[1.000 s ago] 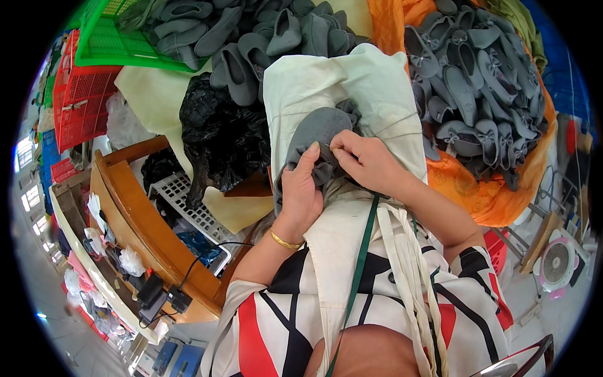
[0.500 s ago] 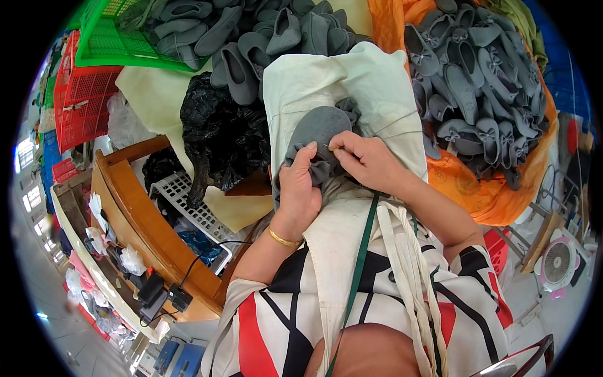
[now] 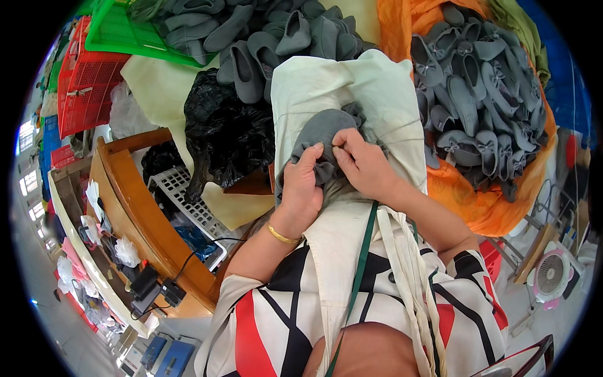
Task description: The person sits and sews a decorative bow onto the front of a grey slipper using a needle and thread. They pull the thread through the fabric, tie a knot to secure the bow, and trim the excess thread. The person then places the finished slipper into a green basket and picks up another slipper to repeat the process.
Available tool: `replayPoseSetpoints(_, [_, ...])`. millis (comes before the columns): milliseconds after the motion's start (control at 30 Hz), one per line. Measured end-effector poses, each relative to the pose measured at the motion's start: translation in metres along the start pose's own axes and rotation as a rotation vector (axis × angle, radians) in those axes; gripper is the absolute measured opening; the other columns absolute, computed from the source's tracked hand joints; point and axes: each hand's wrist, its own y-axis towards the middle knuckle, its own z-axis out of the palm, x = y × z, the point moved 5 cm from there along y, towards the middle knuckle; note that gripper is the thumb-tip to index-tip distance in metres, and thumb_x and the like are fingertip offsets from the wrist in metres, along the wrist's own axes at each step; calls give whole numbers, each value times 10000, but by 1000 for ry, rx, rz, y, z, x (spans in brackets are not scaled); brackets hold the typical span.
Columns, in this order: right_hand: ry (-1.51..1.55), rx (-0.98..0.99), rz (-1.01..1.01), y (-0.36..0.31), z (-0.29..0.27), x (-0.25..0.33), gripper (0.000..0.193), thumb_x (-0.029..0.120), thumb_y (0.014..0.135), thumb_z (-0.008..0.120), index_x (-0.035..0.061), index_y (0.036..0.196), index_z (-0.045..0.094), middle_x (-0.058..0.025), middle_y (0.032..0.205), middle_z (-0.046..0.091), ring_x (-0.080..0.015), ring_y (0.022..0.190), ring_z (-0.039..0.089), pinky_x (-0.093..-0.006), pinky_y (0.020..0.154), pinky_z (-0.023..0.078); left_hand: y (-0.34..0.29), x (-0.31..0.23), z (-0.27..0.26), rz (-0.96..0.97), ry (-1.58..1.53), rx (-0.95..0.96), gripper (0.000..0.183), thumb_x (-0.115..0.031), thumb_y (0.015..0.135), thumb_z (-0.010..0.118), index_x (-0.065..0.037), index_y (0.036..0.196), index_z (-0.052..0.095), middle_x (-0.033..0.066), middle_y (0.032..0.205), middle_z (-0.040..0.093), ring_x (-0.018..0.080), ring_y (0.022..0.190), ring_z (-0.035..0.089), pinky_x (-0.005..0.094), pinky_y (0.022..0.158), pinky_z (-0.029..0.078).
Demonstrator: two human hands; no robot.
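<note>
A grey fabric slipper (image 3: 326, 129) lies on the pale cloth over my lap, its rounded end pointing away from me and its fabric gathered in folds nearer my body. My left hand (image 3: 303, 182) grips it from the left, thumb on top. Bent over the slipper's right side is my right hand (image 3: 364, 166), thumb and forefinger pinched close against the fabric. Whatever lies between those fingertips is too small to make out. The two hands almost touch. Behind the slipper a bunched grey bit (image 3: 355, 112) shows. The slipper's underside is hidden.
Grey slippers (image 3: 251, 63) pile up at the far side beside a green basket (image 3: 129, 38). More slippers with bows (image 3: 465, 100) fill an orange sack (image 3: 483, 207) at right. Left stand a black plastic bag (image 3: 229, 125), a wooden drawer unit (image 3: 144, 220) and a red crate (image 3: 91, 78).
My right fingertips have closed down nearer the fabric and my left thumb. The slipper stays in my left grip. The whole view has shifted slightly.
</note>
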Motion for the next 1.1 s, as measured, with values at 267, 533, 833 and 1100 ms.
replayPoseSetpoints(267, [-205, 53, -106, 23, -14, 11, 102, 125, 947, 587, 54, 1013, 558, -124, 803, 598, -299, 697, 602, -371, 648, 490, -12, 9, 13, 130, 75, 130, 216, -112, 971, 602, -13, 1158, 642, 60, 1110, 684, 139, 999, 645, 287, 872, 513])
replayPoseSetpoints(533, [-212, 34, -275, 20, -12, 17, 85, 117, 891, 669, 56, 915, 614, -82, 845, 525, -272, 704, 586, -351, 631, 474, -18, 15, 15, 92, 104, 170, 183, -112, 976, 581, -36, 1136, 625, 50, 1115, 662, 134, 1012, 621, 300, 897, 495])
replayPoseSetpoints(833, [539, 302, 289, 12, -41, 13, 149, 230, 1034, 540, 85, 1007, 555, -21, 735, 604, -117, 554, 584, -253, 492, 463, -15, 5, -3, 95, 254, 128, 281, -302, 1000, 593, -54, 1129, 631, 0, 1021, 636, 86, 913, 572, 243, 815, 459])
replayPoseSetpoints(1100, [1194, -768, -171, -91, -350, -55, 56, 41, 970, 561, 5, 937, 535, -5, 654, 455, -131, 599, 488, -356, 894, 553, -16, -61, 40, 236, 827, 353, 263, -306, 990, 613, -61, 1079, 653, -34, 935, 623, 57, 821, 537, 221, 758, 447])
